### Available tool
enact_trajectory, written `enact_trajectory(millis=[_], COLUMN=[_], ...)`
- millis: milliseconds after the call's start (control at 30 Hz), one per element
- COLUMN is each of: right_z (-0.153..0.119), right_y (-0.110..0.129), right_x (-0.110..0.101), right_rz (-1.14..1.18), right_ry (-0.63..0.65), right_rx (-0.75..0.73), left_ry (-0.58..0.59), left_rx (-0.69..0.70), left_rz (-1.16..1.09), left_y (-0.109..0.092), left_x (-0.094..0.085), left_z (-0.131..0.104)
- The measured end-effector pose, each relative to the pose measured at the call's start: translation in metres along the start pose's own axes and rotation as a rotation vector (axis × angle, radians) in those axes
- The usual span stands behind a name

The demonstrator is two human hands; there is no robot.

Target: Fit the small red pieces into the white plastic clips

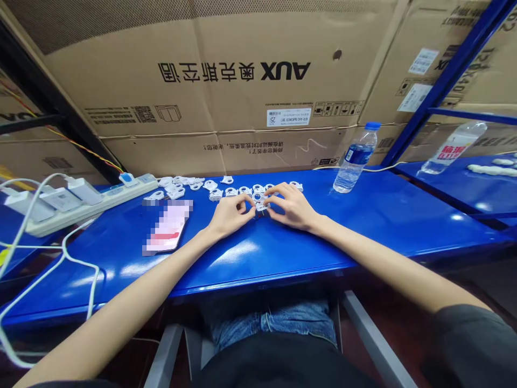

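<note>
The left hand [231,215] pinches one part [260,206], the right hand [294,208] half-curled against it, grip unclear; whether the row [231,192] or pile [175,188] is finished, I can't tell.

Straight beyond the right hand [294,207] — AUX 奥克斯空调, upside down on the cardboard box [242,43]! Nearer the grip, 25 on its white label [288,117].

12+ sm. wht parts [216,195], 2 btls [355,157], 1 phone [169,223], 1 pwr strip [111,198]
</note>
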State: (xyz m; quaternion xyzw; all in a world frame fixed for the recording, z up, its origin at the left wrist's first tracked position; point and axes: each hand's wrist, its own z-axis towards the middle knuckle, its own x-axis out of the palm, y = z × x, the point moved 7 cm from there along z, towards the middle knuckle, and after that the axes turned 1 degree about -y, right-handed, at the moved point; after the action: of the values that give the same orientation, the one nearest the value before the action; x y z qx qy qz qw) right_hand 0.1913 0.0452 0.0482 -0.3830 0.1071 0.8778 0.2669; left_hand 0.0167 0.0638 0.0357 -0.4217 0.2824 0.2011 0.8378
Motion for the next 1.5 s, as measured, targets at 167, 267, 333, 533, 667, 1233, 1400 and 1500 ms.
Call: enact_trajectory(millis=[167,267,333,533,667,1233,1400,1500], right_z=[0.0,0.0,0.0,-0.01,-0.023,-0.027,-0.018,-0.016], right_y=[0.0,-0.005,-0.012,-0.058,-0.091,-0.09,-0.069,-0.066], right_x=[0.001,0.001,0.0,-0.007,-0.004,0.013,0.02,0.022], right_rz=[0.015,-0.004,-0.024,-0.095,-0.126,-0.079,-0.135,-0.135], right_ry=[0.016,0.013,0.003,-0.059,-0.048,0.035,0.101,0.13], right_rx=[0.015,0.044,0.081,0.312,0.457,0.474,0.359,0.359], left_ry=[-0.028,-0.032,-0.026,0.081,0.161,0.319,0.258,0.178], left_rx=[-0.013,-0.031,-0.028,0.107,0.257,0.285,0.278,0.28], left_rz=[-0.035,-0.061,-0.061,0.069,0.265,0.343,0.362,0.389], left_y=[-0.004,-0.005,-0.006,-0.008,-0.013,-0.015,-0.014,-0.011], left_x=[-0.003,-0.005,-0.005,-0.002,-0.005,-0.001,-0.005,-0.008], left_z=[0.001,0.001,0.001,0.001,0.0,-0.005,-0.003,-0.001])
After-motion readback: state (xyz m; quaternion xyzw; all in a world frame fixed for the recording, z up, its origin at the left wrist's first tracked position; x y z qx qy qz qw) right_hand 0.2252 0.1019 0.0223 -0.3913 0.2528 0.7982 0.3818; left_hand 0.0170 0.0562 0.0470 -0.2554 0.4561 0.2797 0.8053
